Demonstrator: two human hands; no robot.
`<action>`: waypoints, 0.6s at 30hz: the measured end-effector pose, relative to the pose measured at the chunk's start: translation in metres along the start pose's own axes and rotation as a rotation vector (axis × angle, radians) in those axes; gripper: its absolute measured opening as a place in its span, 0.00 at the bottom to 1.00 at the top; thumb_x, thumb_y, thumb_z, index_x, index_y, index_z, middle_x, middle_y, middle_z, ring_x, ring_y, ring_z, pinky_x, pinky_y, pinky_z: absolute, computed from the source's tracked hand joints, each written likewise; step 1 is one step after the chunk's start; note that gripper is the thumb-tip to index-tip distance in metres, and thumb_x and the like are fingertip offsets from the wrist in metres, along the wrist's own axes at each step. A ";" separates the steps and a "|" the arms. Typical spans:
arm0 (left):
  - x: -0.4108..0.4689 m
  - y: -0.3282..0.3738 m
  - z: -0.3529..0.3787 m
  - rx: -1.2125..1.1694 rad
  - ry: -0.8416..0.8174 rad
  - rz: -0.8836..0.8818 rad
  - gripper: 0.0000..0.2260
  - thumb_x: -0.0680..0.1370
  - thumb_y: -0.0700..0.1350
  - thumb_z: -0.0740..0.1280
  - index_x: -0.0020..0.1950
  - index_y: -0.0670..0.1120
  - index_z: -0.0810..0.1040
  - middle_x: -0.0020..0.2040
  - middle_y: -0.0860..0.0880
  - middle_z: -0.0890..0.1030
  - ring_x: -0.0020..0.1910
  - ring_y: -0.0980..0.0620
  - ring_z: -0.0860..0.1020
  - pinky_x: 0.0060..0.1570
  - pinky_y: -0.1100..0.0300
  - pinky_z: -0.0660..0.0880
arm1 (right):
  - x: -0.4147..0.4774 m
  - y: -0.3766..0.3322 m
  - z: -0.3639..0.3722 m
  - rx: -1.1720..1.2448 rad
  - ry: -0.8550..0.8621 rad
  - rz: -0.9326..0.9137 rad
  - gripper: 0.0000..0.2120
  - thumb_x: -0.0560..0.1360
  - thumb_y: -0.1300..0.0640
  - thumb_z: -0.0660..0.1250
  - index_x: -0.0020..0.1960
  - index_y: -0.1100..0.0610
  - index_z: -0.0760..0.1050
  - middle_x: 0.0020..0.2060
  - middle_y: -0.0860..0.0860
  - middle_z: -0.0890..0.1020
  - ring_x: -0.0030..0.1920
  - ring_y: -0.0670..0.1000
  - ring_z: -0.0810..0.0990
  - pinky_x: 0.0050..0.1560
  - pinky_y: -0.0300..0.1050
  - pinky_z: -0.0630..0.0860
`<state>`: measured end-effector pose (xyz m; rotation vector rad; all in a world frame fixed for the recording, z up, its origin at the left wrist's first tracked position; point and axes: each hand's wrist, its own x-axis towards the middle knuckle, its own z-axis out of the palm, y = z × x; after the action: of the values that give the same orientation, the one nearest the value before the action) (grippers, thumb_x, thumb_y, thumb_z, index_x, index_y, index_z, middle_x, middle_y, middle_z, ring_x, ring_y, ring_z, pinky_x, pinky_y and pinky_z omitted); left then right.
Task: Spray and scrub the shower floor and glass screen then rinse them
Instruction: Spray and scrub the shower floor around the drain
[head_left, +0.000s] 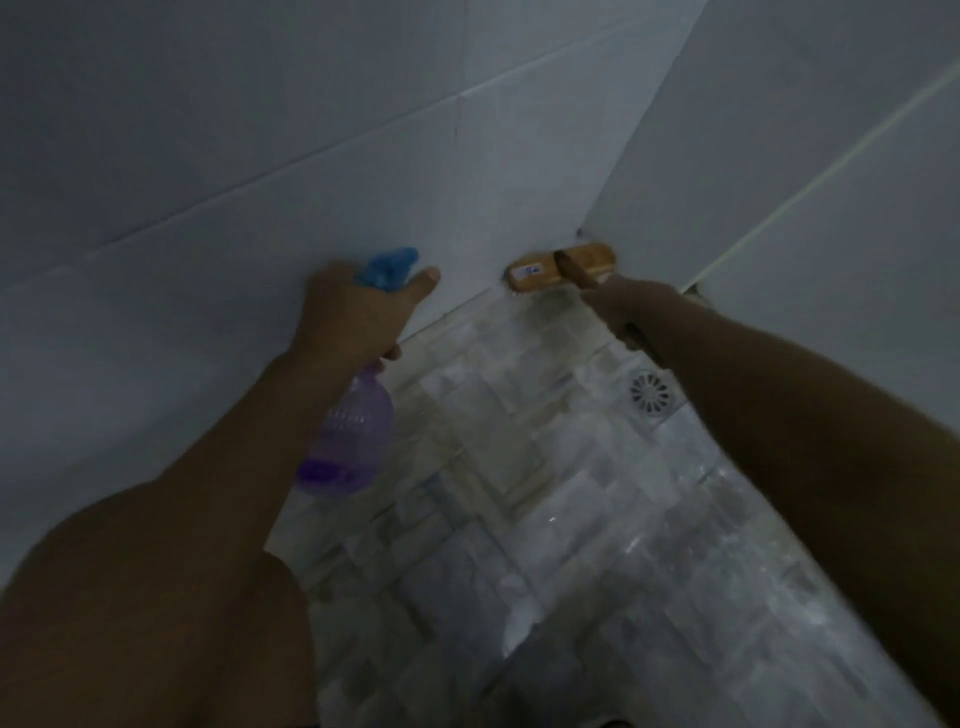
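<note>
A purple spray bottle (349, 436) is gripped around the neck by the left hand (353, 312), the fingers wrapped beneath its blue trigger head (387, 266) and the thumb (423, 278) extended toward the white tiled wall (260, 156). The bottle body hangs below the hand, with purple liquid pooled at its base. The wooden handle (574, 270) of a scrubbing brush is clasped in the closed right hand (636, 306), and the wooden brush head (561, 266) is pressed into the far corner, where the two walls meet the shower floor (545, 519). The floor, laid in pale mottled tiles, appears wet, though the dim light makes this hard to confirm. A round metal drain (650, 393) is set in the floor just beside the right forearm (779, 415), near the right-hand wall (831, 182). Both bare forearms are seen reaching forward from the bottom of the frame
</note>
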<state>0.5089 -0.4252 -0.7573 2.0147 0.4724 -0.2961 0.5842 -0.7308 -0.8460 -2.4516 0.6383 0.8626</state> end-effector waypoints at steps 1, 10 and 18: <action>-0.004 -0.002 -0.001 0.045 -0.024 0.000 0.20 0.70 0.62 0.75 0.44 0.45 0.80 0.35 0.47 0.81 0.23 0.51 0.77 0.28 0.57 0.77 | -0.002 0.002 0.003 0.024 -0.006 0.005 0.18 0.82 0.43 0.56 0.51 0.60 0.69 0.33 0.57 0.72 0.29 0.52 0.70 0.30 0.43 0.70; -0.024 -0.042 -0.050 0.222 -0.062 -0.039 0.22 0.68 0.56 0.78 0.43 0.38 0.81 0.30 0.46 0.80 0.19 0.57 0.73 0.22 0.67 0.70 | -0.100 0.023 0.090 -0.003 -0.134 -0.011 0.19 0.83 0.42 0.53 0.58 0.58 0.68 0.42 0.57 0.76 0.34 0.55 0.76 0.32 0.45 0.74; -0.041 -0.072 -0.089 0.271 -0.229 -0.047 0.25 0.63 0.65 0.77 0.55 0.56 0.82 0.38 0.43 0.85 0.29 0.51 0.80 0.28 0.63 0.76 | -0.125 -0.013 0.111 -0.006 -0.132 0.020 0.22 0.83 0.43 0.53 0.63 0.60 0.70 0.48 0.59 0.79 0.38 0.57 0.77 0.37 0.49 0.76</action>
<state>0.4410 -0.3244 -0.7565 2.1985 0.3492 -0.6410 0.4541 -0.6251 -0.8363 -2.3740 0.6142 1.0258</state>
